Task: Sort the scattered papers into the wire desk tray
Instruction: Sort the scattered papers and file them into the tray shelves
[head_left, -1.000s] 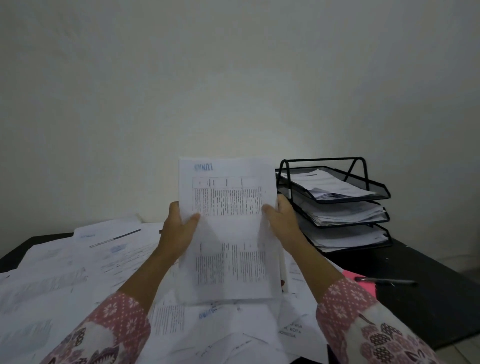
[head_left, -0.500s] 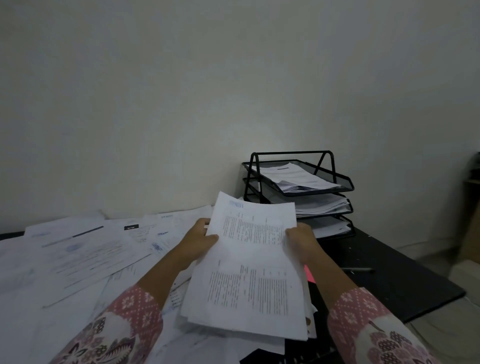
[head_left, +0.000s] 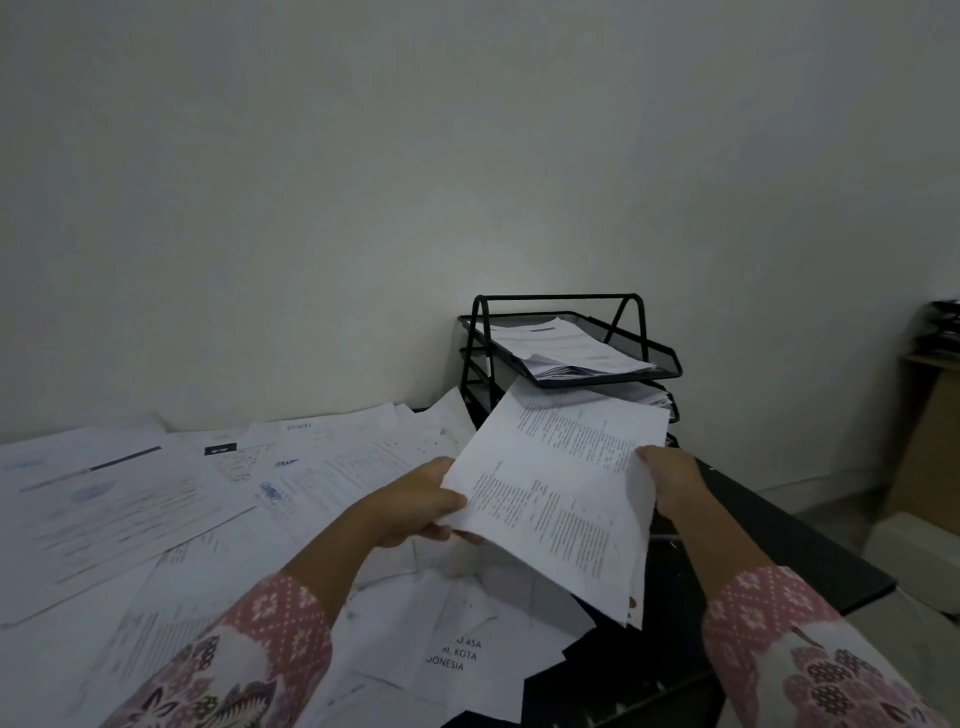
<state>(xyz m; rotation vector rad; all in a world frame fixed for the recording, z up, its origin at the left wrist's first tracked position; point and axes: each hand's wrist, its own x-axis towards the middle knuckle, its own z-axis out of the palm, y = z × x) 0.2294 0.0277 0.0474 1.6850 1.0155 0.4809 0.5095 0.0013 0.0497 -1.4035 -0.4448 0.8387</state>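
Both hands, left hand (head_left: 415, 506) and right hand (head_left: 670, 480), are gripping a sheaf of papers (head_left: 558, 493) by its side edges, its far end pointing up-right toward the wire tray (head_left: 660, 364) just beyond, nearer the right hand.

At the centre of the frame, the white printed paper sheaf (head_left: 561, 499) carries black text in columns. The black wire-mesh desk tray (head_left: 660, 364) at upper right holds white sheets. Scattered white papers (head_left: 156, 499) on the left show blue stamps and black lettering. Pink sleeves (head_left: 270, 623) with white dotted flowers sit at the bottom, over the black table (head_left: 769, 530).
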